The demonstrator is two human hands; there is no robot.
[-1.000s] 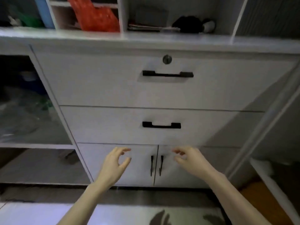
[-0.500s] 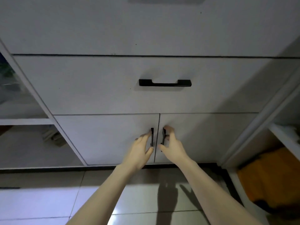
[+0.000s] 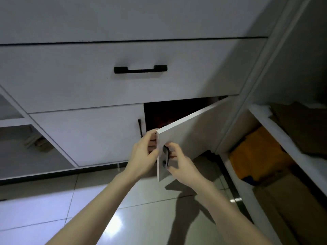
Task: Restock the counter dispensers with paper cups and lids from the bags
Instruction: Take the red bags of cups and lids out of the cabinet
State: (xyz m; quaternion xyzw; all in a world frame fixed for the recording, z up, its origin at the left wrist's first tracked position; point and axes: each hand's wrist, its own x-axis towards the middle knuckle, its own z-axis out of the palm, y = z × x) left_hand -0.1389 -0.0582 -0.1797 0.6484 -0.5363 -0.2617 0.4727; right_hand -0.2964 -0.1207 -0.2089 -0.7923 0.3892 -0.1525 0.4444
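Note:
The right cabinet door (image 3: 191, 133) of a white counter unit stands partly swung out toward me. My right hand (image 3: 180, 163) grips its black vertical handle (image 3: 166, 157) with curled fingers. My left hand (image 3: 143, 154) holds the door's free edge, thumb on the front and fingers behind it. The opening (image 3: 159, 115) behind the door is dark, and its contents cannot be made out. The left cabinet door (image 3: 92, 135) stays closed, with its black handle (image 3: 140, 127) beside the gap. No cups, lids or bags are visible.
A drawer with a black bar handle (image 3: 140, 69) sits above the doors. Open shelves on the left hold a dim bundle (image 3: 38, 141). On the right, a low shelf holds something yellow-orange (image 3: 256, 156) and brown cardboard (image 3: 300, 133). Glossy floor tiles (image 3: 53, 209) lie below.
Both hands reached the paired door handles, then the right door swung out toward me. My left hand shifted from the left handle to the open door's edge. The camera dropped lower.

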